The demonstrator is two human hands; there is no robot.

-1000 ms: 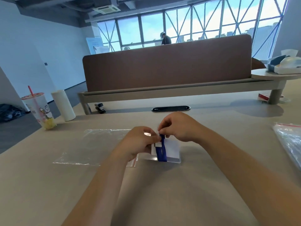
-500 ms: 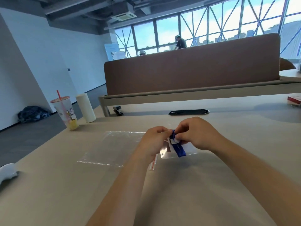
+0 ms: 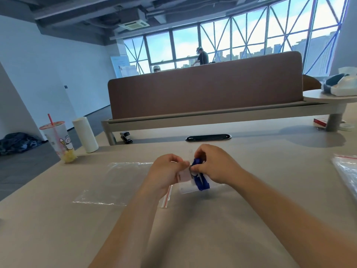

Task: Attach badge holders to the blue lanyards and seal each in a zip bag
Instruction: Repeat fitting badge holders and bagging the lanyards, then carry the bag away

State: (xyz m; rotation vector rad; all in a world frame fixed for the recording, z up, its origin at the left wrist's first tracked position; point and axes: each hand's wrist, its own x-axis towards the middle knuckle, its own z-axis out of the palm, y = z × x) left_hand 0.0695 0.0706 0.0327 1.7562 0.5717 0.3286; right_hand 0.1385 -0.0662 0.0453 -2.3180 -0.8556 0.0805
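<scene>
The left hand (image 3: 166,172) and the right hand (image 3: 218,165) meet just above the desk (image 3: 212,229), knuckles up and fingers curled in. The left one pinches the far edge of the badge holder (image 3: 186,185) between thumb and forefinger. The right one pinches the top end of the blue lanyard (image 3: 201,181), right where the two things meet; the clip itself is too small and too covered to make out. The lanyard is folded into a short band lying across the holder, its long axis running from the fingertips back towards the person and slanting a little to the right. The holder lies under it, its far edge lifted by the fingers, its near edge low by the desk. Both forearms reach in from the near edge and converge on that spot. Beneath the left wrist and spreading out to the left lies a clear zip bag (image 3: 116,182), flat on the desk, with its red seal strip (image 3: 167,196) at the end nearest the hands. Another zip bag (image 3: 345,171) lies well apart at the right edge. Far left stands a cup (image 3: 58,141) with a red straw and something yellow at the bottom. A white roll (image 3: 85,134) stands upright just beside it, and a black stapler (image 3: 126,137) lies behind, under the brown divider (image 3: 202,93).
</scene>
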